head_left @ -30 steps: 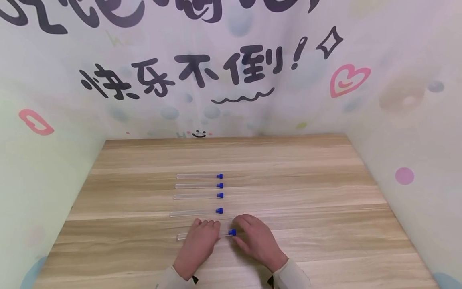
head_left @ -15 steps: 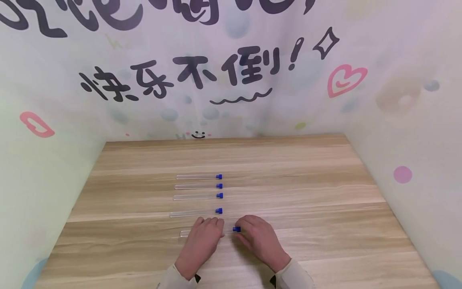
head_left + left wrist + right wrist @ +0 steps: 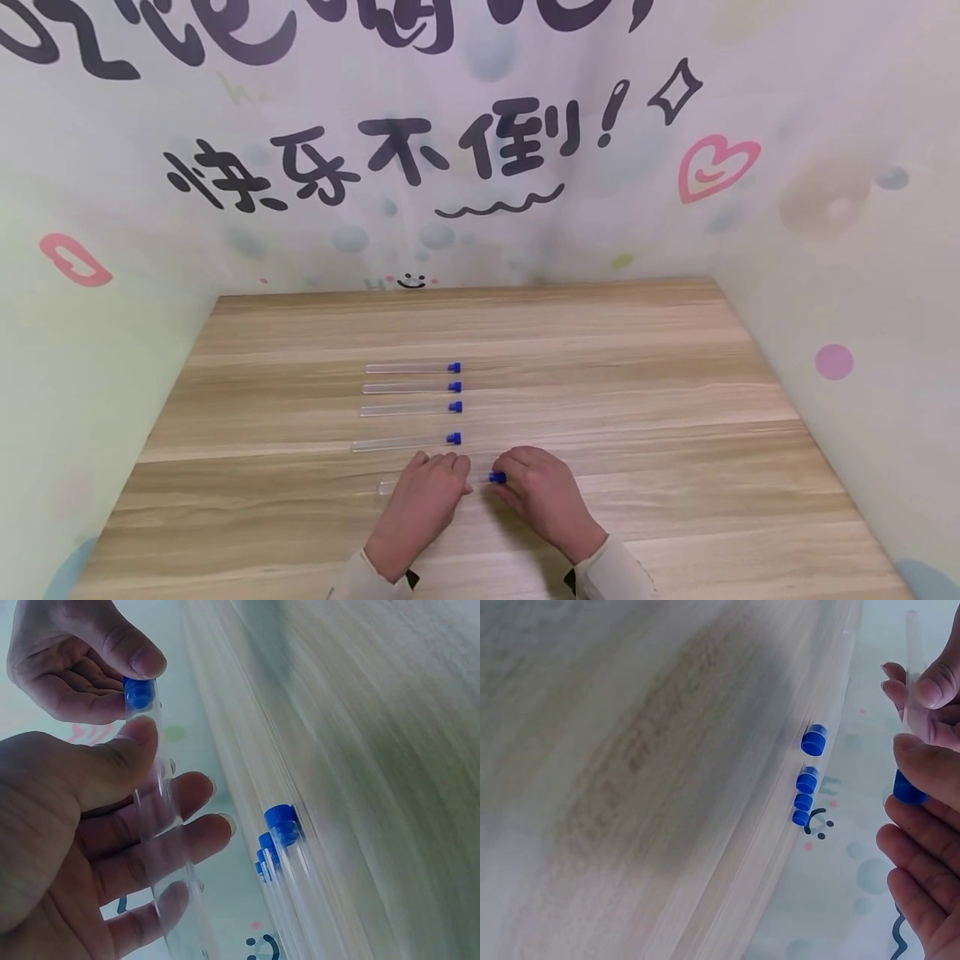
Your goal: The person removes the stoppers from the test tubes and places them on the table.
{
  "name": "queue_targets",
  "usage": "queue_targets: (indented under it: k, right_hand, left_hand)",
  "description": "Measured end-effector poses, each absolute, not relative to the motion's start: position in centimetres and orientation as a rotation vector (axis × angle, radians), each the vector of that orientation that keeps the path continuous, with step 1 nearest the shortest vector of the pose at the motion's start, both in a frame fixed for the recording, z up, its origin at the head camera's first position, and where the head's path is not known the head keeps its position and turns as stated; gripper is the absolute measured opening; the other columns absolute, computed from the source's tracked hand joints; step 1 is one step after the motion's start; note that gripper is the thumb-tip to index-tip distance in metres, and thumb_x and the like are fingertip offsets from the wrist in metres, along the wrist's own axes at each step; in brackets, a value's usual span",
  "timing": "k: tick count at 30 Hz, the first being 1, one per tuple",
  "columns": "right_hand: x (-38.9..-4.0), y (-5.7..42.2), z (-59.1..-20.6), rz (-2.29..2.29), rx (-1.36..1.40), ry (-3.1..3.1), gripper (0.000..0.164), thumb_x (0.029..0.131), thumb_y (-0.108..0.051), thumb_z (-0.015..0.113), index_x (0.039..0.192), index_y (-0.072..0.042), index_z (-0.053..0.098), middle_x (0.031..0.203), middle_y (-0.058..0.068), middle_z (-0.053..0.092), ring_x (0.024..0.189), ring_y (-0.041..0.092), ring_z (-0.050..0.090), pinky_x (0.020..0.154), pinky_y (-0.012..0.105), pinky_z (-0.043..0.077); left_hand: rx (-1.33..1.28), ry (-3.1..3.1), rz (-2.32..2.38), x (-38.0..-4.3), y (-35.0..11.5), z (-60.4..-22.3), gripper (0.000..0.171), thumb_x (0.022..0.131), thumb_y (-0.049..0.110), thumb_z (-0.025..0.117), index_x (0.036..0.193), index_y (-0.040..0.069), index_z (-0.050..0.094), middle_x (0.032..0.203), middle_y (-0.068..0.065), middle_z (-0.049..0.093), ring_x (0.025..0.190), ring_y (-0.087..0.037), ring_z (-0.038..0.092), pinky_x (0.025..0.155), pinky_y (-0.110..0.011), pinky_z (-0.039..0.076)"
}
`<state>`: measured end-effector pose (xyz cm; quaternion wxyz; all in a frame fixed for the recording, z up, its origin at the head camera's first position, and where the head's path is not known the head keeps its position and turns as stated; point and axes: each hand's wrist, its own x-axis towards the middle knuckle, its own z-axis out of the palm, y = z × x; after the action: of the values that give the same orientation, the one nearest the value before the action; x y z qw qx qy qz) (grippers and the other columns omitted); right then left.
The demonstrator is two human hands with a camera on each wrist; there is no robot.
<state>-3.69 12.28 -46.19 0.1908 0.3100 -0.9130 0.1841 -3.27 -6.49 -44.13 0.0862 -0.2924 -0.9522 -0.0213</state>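
A clear test tube (image 3: 386, 487) lies crosswise between the hands, its blue cap (image 3: 497, 477) at the right end. My left hand (image 3: 422, 508) grips the tube's body near the cap end, thumb on one side and fingers behind it in the left wrist view. With thumb and fingers, my right hand (image 3: 546, 502) pinches the blue cap, which sits at the tube's mouth in the left wrist view. In the head view, the left hand hides the middle of the tube, and the right fingers cover part of the cap.
Beyond the hands, several more capped tubes (image 3: 408, 410) lie in a column on the wooden table (image 3: 637, 375), blue caps to the right. The nearest tube (image 3: 397, 445) lies just past the left fingers. A printed cloth wall (image 3: 315, 250) stands behind the table.
Both hands have shifted slightly right with the tube. The right fingers, beside the cap a second ago, now pinch it. The other tubes stay where they were.
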Motion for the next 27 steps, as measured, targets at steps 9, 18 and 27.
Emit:
queue_targets:
  k: [9,18,27]
  right_hand:
    - [-3.78,12.45,-46.18,0.496,0.917,-2.552,0.024,0.067,-0.018,0.085,0.081,-0.017,0.067,0.084,-0.007,0.069,0.081,0.008,0.065,0.077,0.025,0.052]
    - [-3.85,12.67,-46.25,0.468,0.965,-2.568,0.023,0.067,-0.016,0.084,0.083,-0.014,0.068,0.084,-0.005,0.069,0.080,0.009,0.064,0.076,0.025,0.051]
    - [-4.06,12.95,-45.74,0.386,1.049,-2.531,0.019,0.069,-0.017,0.082,0.083,-0.013,0.069,0.083,-0.006,0.069,0.081,0.008,0.065,0.078,0.024,0.052]
  left_hand:
    - [-0.899,-2.838,-0.115,-3.42,-6.55,-44.31,0.021,0.081,0.027,0.072,0.080,0.012,0.058,0.074,0.003,0.063,0.070,-0.012,0.063,0.058,-0.024,0.037]
    - [-0.938,-2.889,-0.159,-3.57,-6.52,-44.02,0.017,0.082,0.024,0.072,0.082,0.011,0.061,0.077,0.002,0.065,0.071,-0.012,0.062,0.059,-0.024,0.039]
    - [-1.001,-2.888,-0.204,-3.68,-6.43,-43.97,0.012,0.083,0.020,0.070,0.083,0.012,0.061,0.077,0.003,0.064,0.068,-0.010,0.059,0.059,-0.023,0.038]
